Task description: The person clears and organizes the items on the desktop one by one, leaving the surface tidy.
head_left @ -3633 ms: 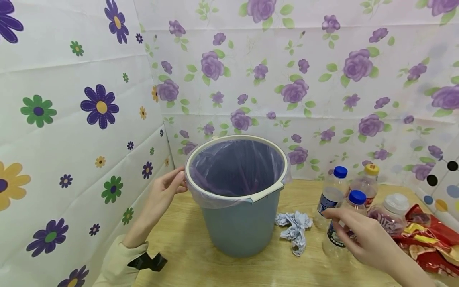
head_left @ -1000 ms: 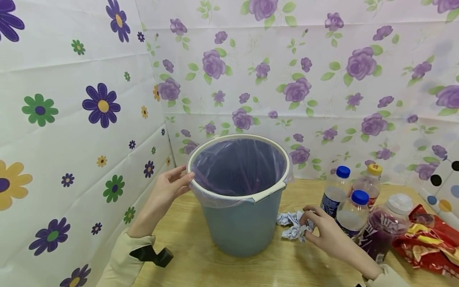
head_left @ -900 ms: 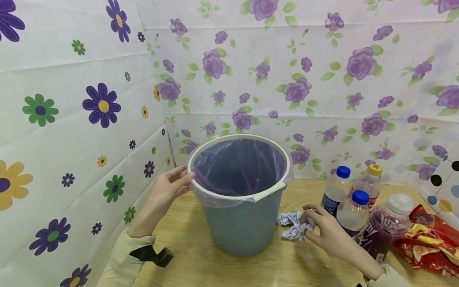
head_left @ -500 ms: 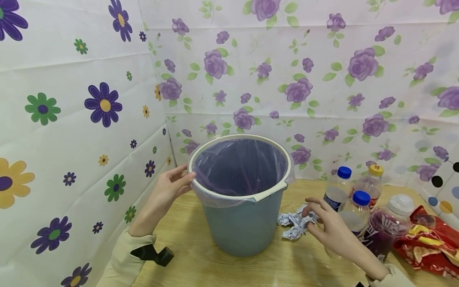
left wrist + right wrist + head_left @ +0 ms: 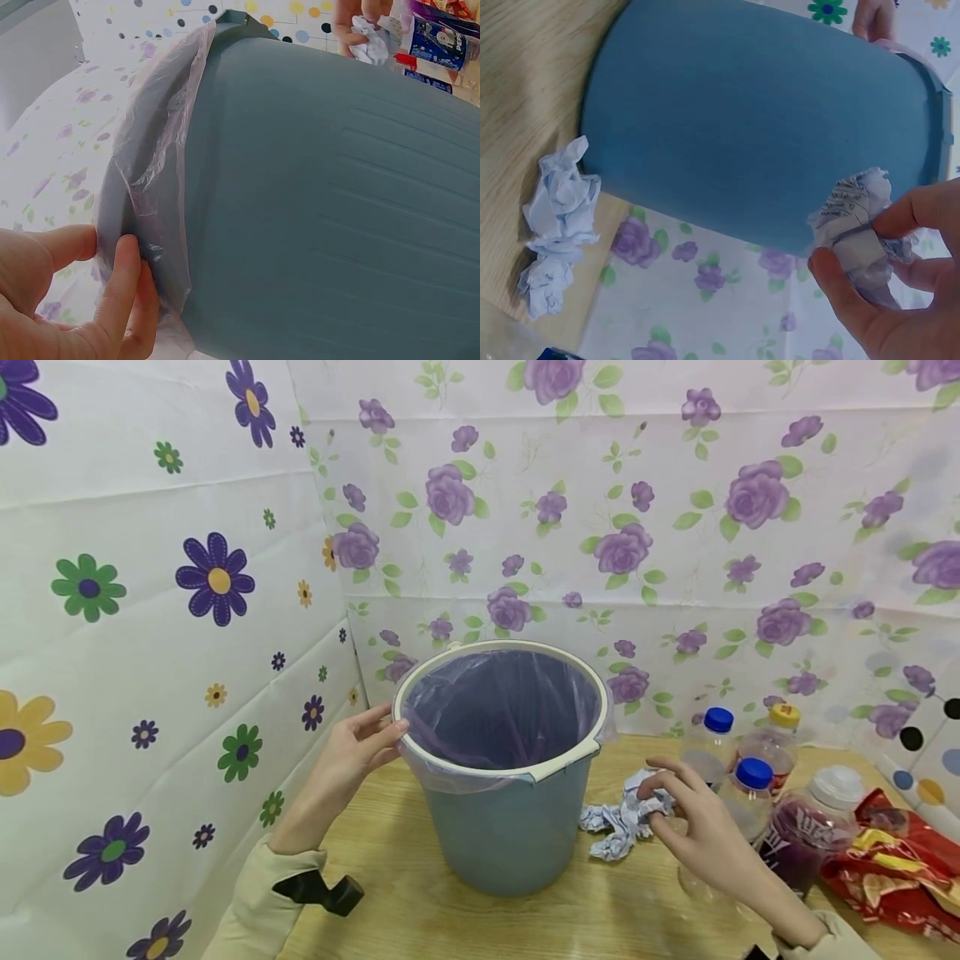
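A blue-grey trash bin (image 5: 506, 839) with a cream rim stands upright, lined with a thin, translucent purple bag (image 5: 457, 781) folded over its edge. My left hand (image 5: 337, 772) holds the bin's left rim, thumb on one side and fingers on the other, over the bag. My right hand (image 5: 708, 839), right of the bin, pinches a crumpled paper ball (image 5: 855, 214) with printed lines between thumb and fingertips. The right wrist view shows this ball raised apart from the other crumpled papers (image 5: 561, 206), which lie on the table beside the bin's base.
Right of my right hand stand clear plastic bottles with blue caps (image 5: 753, 773) and a yellow cap (image 5: 784, 716). A white-lidded bottle (image 5: 813, 818) with a purple label and red snack bags (image 5: 896, 868) lie further right. Floral sheets (image 5: 525, 552) enclose the wooden table (image 5: 540, 927).
My right hand came left from above the bottles to the crumpled papers, took hold of one ball and lifted it slightly up and right. My left hand stays at the rim.
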The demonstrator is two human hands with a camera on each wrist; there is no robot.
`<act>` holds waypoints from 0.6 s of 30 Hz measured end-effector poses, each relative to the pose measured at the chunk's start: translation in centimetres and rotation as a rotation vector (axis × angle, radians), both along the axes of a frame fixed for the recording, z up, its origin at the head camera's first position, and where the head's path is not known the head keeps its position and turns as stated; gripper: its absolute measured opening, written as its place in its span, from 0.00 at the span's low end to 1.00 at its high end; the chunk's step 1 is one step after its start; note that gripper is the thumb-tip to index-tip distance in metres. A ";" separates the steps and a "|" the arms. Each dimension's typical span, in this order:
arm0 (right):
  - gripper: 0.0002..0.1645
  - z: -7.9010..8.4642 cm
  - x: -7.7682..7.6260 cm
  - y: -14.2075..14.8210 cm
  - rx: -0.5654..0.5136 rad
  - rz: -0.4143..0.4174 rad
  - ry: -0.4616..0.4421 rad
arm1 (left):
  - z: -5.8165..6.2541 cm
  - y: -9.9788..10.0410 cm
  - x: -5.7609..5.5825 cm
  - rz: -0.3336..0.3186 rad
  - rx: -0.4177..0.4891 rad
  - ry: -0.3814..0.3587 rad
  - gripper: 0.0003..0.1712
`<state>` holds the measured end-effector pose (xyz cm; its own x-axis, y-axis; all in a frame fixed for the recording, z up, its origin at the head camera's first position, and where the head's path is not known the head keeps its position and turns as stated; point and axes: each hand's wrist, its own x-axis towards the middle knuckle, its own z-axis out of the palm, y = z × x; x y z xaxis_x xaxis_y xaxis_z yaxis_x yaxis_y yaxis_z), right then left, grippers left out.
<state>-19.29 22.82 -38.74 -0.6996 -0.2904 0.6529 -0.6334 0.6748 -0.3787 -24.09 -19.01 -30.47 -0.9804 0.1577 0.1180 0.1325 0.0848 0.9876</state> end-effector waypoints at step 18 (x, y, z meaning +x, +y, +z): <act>0.26 2.7 0.3 -0.5 -0.083 -0.029 0.047 | -0.1 -0.2 -0.1 0.008 -0.017 -0.008 0.39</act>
